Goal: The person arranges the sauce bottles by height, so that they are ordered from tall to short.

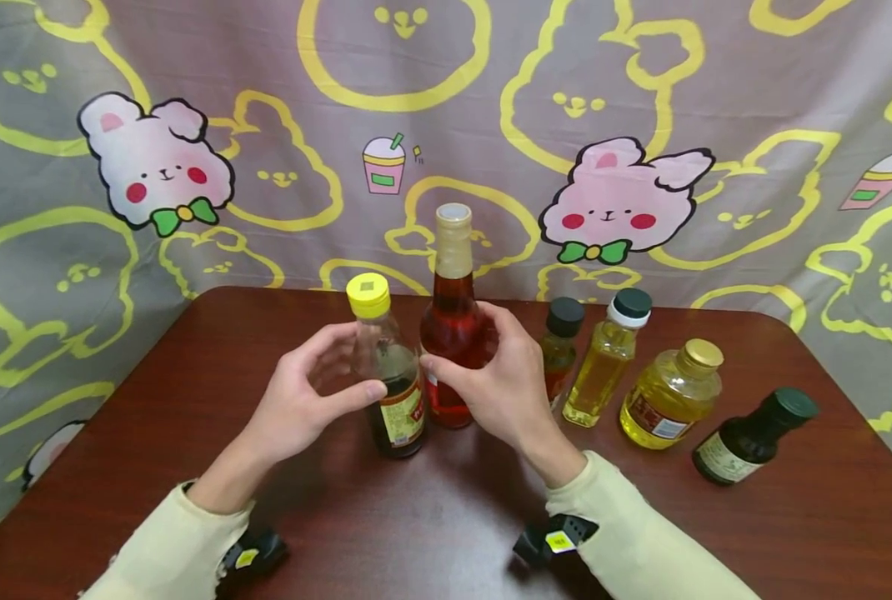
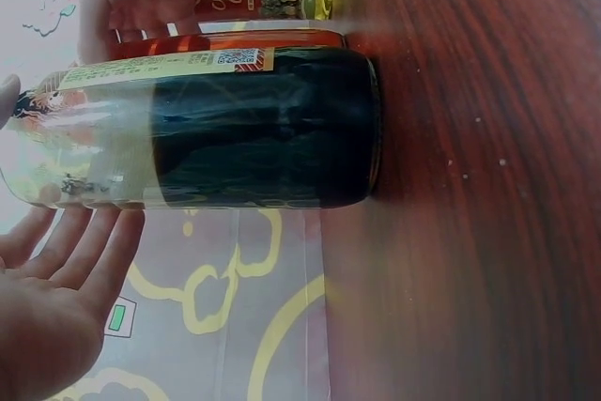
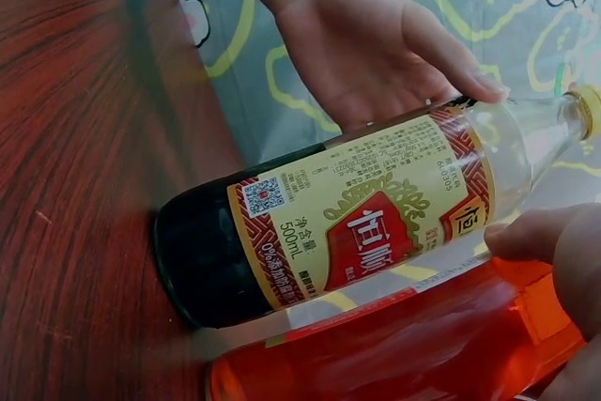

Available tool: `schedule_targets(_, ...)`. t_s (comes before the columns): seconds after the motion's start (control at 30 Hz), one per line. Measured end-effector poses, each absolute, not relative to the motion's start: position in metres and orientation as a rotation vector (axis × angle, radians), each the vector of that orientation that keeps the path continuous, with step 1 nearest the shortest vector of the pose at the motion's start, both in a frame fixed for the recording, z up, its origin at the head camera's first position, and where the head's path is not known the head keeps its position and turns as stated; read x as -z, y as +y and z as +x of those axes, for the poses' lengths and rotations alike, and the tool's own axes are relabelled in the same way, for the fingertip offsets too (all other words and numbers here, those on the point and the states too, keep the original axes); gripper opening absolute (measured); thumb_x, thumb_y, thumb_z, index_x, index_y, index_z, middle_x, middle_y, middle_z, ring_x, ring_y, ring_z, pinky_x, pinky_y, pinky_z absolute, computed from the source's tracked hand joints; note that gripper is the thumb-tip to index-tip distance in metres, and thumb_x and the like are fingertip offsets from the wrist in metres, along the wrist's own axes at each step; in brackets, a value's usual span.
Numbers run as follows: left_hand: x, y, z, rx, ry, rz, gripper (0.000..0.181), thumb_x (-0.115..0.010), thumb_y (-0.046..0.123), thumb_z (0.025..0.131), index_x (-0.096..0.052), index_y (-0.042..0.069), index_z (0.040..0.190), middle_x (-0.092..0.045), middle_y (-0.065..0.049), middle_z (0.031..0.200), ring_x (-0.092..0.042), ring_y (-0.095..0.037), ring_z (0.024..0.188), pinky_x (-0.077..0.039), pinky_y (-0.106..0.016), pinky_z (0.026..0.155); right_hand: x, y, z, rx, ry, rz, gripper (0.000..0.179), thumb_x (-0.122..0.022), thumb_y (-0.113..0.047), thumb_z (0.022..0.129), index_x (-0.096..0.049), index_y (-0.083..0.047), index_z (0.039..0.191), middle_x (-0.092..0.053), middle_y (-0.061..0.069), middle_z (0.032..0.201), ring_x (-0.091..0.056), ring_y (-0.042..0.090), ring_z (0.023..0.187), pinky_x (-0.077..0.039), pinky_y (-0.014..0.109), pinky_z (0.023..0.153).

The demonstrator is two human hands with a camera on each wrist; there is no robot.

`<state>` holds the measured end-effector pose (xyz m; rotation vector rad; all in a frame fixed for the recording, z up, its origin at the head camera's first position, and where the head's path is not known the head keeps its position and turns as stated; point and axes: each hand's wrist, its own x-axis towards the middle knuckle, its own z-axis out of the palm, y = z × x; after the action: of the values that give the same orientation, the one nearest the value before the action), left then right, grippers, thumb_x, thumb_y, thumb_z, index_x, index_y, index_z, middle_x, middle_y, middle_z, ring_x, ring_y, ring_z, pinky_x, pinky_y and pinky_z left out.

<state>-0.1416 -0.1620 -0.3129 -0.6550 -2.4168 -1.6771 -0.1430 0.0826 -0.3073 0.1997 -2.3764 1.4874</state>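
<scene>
My left hand (image 1: pixel 296 400) curves its thumb and fingers round a vinegar bottle (image 1: pixel 401 408) with a yellow cap, dark liquid and a cream-and-red label. In the left wrist view, its fingertips meet the glass of the upper part. Just to the right stands a taller bottle of red liquid (image 1: pixel 452 329) with a gold-wrapped neck. My right hand (image 1: pixel 508 379) grips this one around its body, the thumb in front. Both bottles are upright on the table, side by side. The right wrist view shows the vinegar bottle's label (image 3: pixel 366 223) facing that camera.
Right of my right hand stand a dark-capped bottle (image 1: pixel 558 354), a tall square bottle of yellow oil (image 1: pixel 602 371), a round oil bottle with a gold cap (image 1: pixel 667 400) and a small dark bottle (image 1: pixel 742 446). A patterned curtain (image 1: pixel 446 75) hangs behind the brown table (image 1: pixel 416 533).
</scene>
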Motion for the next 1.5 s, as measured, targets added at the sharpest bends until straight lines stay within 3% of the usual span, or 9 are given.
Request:
schedule_targets(0.43,0.314,-0.163,-0.142,1.681,-2.398,-0.672,0.053,-0.084,0.003,0.088,-0.063,0.007,0.137,-0.074,-0.005,0.120,-0.070,-0.008,0.108,-0.056,-0.018,0.098,0.309,0.079,-0.145,-1.512,-2.315,0.201,0.073,-0.096,-0.030,0.077,-0.062,-0.012,0.139,-0.075,0.006,0.125,-0.070,0.023,0.113,-0.061,0.044,0.094)
schedule_targets(1.5,0.313,-0.163,-0.143,1.702,-2.417,-0.665,0.055,-0.083,0.006,0.090,-0.062,0.009,0.141,-0.072,-0.009,0.123,-0.068,-0.011,0.111,-0.055,-0.018,0.099,0.300,0.054,-0.207,-1.649,-2.182,0.080,0.071,-0.093,-0.032,0.082,-0.061,-0.015,0.143,-0.072,0.005,0.132,-0.066,0.022,0.118,-0.060,0.045,0.101)
